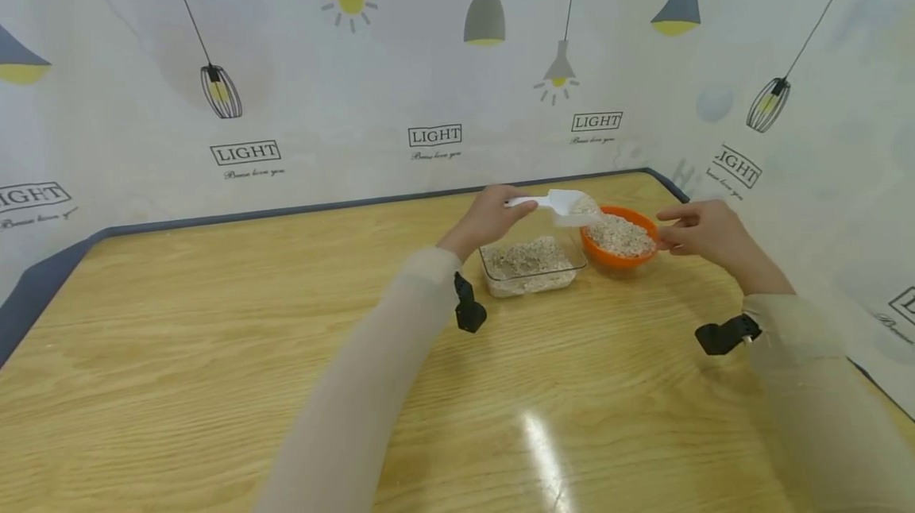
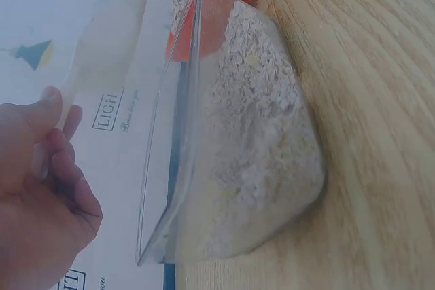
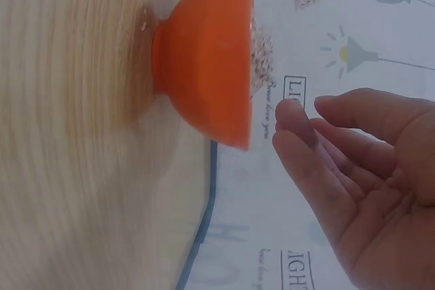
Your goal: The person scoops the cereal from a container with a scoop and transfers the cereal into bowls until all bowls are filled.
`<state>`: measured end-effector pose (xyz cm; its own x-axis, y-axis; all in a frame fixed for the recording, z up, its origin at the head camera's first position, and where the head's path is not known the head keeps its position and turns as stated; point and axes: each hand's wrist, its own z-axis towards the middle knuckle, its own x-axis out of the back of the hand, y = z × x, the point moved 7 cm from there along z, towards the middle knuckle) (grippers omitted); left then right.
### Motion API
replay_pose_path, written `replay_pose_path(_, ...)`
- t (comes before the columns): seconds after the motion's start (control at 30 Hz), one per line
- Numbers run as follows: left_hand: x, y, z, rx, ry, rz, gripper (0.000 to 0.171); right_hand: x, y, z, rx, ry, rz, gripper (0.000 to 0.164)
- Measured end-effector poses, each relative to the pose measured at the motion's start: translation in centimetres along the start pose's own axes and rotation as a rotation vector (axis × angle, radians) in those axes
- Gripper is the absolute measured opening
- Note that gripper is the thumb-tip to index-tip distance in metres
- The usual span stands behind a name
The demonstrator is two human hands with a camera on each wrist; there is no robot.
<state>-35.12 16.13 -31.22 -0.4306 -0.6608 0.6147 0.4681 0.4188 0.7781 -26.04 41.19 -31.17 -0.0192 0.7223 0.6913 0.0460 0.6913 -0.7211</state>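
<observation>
My left hand point(image 1: 493, 215) grips the handle of a white scoop point(image 1: 565, 202), which holds some oat flakes and is tilted toward the orange bowl point(image 1: 616, 259). Oats point(image 1: 620, 236) heap up to the bowl's rim. Below the left hand stands a clear glass container point(image 2: 194, 120), partly filled with oats point(image 2: 255, 100). On the bowl's right side is my right hand point(image 1: 704, 233); in the right wrist view its loosely bent fingers point(image 3: 306, 161) are a little apart from the rim and hold nothing.
Both vessels stand on a wooden table point(image 1: 250, 338), toward its back right. A wall covering point(image 1: 322, 84) printed with lamps rises behind and to the right, along the dark table edge point(image 1: 372, 199). Each wrist wears a black camera mount point(image 1: 468, 305).
</observation>
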Motion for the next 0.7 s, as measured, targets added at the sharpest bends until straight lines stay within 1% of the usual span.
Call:
replay_pose_path(0.13,-0.4,0.2,0.5,-0.002,0.002,-0.008,0.034,0.4,1.0,0.4,-0.026,0.008,0.004,0.044)
replay_pose_path(0.3,-0.7,0.5,0.9,0.014,0.028,-0.013,0.032,0.6,1.9,0.9,-0.048,0.008,0.022,0.044)
replay_pose_path(0.53,-1.1,0.5,1.2,0.037,0.080,-0.029,0.030,-0.1,2.9,1.9,-0.062,-0.033,0.036,0.045)
replay_pose_path(0.7,-1.5,0.7,1.5,0.033,0.112,-0.025,0.029,-0.7,3.1,2.0,-0.073,-0.033,0.027,0.045)
